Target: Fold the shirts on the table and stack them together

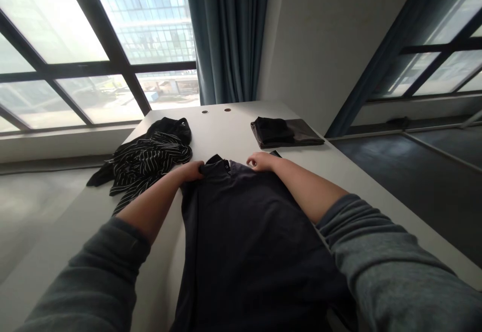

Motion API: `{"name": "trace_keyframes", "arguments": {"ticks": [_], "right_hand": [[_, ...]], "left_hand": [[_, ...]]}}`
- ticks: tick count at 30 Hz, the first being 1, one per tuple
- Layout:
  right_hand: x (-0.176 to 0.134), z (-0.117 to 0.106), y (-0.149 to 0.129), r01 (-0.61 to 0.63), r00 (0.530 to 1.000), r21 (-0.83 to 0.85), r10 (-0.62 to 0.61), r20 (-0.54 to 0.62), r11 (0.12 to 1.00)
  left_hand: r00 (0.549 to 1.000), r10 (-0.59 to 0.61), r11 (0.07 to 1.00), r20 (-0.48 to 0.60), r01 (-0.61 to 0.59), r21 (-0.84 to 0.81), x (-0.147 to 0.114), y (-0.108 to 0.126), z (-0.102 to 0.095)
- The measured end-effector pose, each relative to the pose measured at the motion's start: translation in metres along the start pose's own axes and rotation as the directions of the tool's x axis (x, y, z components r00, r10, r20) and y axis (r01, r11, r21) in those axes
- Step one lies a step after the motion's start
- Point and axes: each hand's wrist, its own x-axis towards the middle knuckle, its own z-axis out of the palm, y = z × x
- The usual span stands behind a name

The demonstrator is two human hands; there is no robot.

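Observation:
A dark navy-black garment (241, 236) lies spread on the white table, its neckline end away from me and its lower part running down toward my body. Small fasteners show at the neckline. My left hand (191, 171) is closed on the garment's upper left corner, the thumb hidden in part. At the upper right corner, my right hand (261, 161) has its fingers curled and pinched on the cloth. Whether this is a dress or a top cannot be made out, as the lower end leaves the view.
A heap of black clothing with white stripes (150, 156) lies on the table (222, 131) at the left. Folded dark clothes (284, 132) sit at the right edge. Two round holes are near the far edge. Beyond stand windows and a blue curtain (229, 35).

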Motion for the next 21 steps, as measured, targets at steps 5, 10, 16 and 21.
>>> {"name": "trace_keyframes", "arguments": {"ticks": [5,10,16,21], "right_hand": [[-0.015,0.001,-0.012,0.095,0.967,0.004,-0.093,0.237,0.995],[-0.04,0.004,-0.027,0.162,0.951,0.053,-0.17,0.258,0.985],[-0.069,-0.001,-0.037,0.126,0.927,0.243,-0.201,0.317,0.962],[-0.084,-0.005,-0.04,0.195,0.932,0.258,-0.261,0.253,0.946]], "left_hand": [[0.941,-0.037,0.978,0.336,0.103,-0.183,-0.016,-0.002,-0.017],[0.921,-0.057,0.938,0.384,0.181,-0.295,-0.024,0.015,-0.004],[0.99,-0.046,0.865,0.135,0.107,-0.49,-0.033,0.025,0.005],[0.995,0.044,0.698,-0.09,-0.095,-0.71,-0.053,0.031,-0.004]]}}
